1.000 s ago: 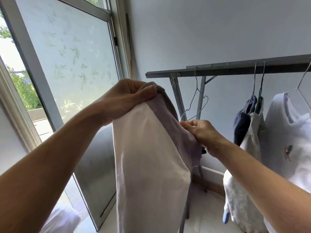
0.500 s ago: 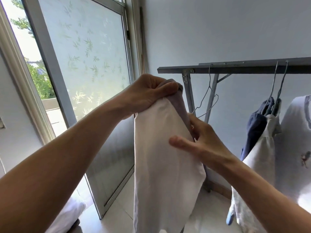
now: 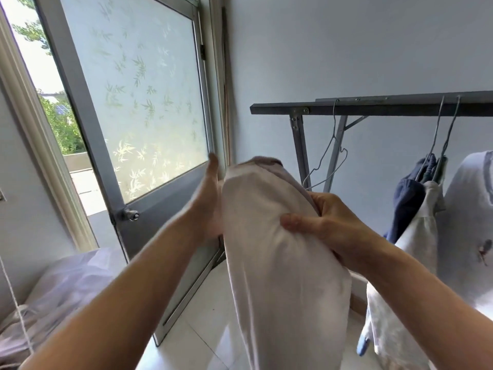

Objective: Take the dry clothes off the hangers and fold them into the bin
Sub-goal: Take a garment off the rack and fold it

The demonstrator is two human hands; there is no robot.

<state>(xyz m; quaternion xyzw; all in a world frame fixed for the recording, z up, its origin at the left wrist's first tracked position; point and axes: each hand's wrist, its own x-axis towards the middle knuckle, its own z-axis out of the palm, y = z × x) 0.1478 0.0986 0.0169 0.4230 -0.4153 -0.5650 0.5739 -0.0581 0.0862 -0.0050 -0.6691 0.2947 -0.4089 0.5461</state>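
Observation:
A pale pink garment (image 3: 277, 263) hangs folded lengthwise in front of me. My right hand (image 3: 322, 222) grips its right edge, thumb across the front. My left hand (image 3: 208, 198) lies flat against its left side with fingers straight up, blurred by motion. Behind it an empty wire hanger (image 3: 326, 166) dangles from the grey metal rack (image 3: 373, 108). Further right on the rack hang a navy garment (image 3: 408, 206), a white patterned one (image 3: 416, 241) and a white T-shirt (image 3: 469, 222). No bin is in view.
A metal-framed door with frosted leaf-pattern glass (image 3: 138, 102) stands open at left, its knob (image 3: 130, 214) low down. Lilac bedding (image 3: 61, 289) lies at the bottom left with a thin cord (image 3: 16, 308) across it. White tiled floor (image 3: 192, 343) lies below.
My left hand let go of the garment's top and now presses flat on its left side. The right hand closed on the right edge. The garment and my view have dropped lower.

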